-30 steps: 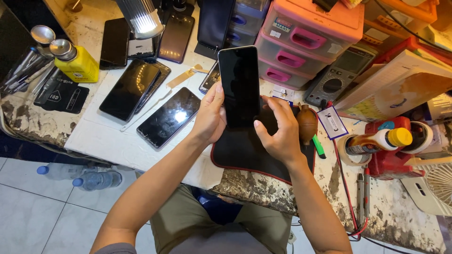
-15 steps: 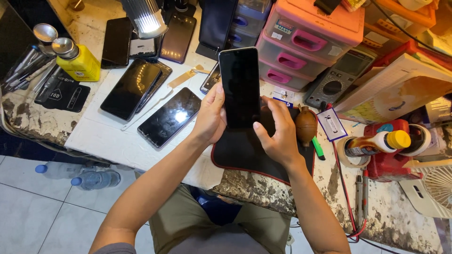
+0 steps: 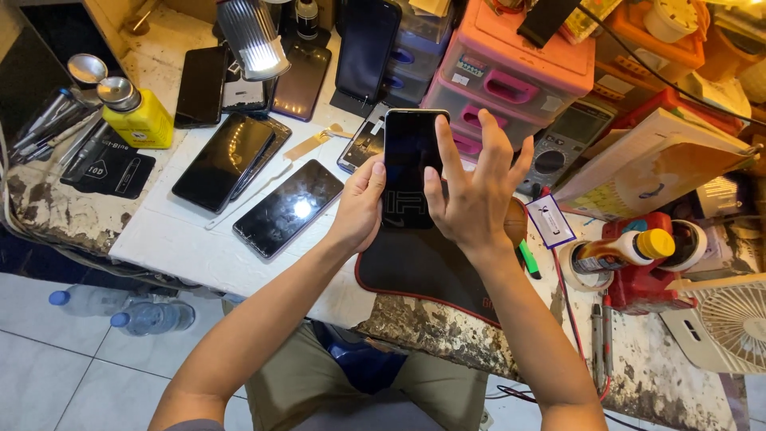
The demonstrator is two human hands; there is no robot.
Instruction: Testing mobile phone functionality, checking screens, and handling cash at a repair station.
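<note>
My left hand [image 3: 361,203] grips the left edge of a black smartphone [image 3: 405,156] with a dark screen, held upright above a black work mat [image 3: 431,267]. My right hand [image 3: 475,191] is at the phone's right side with its fingers spread wide; the thumb rests on the screen. Two more dark phones [image 3: 287,207] [image 3: 223,160] lie flat on the white board [image 3: 183,239] to the left.
Pink plastic drawers [image 3: 511,76] stand behind the phone, a multimeter [image 3: 566,136] beside them. A yellow bottle [image 3: 140,116], tweezers and a lamp [image 3: 254,36] are at the back left. A red stand with a brown bottle [image 3: 630,247] and a small fan [image 3: 730,323] sit right. Water bottles [image 3: 152,315] lie on the floor.
My right hand has come off the phone's lower right side and spread its fingers, thumb now on the screen. The left hand keeps its grip on the phone.
</note>
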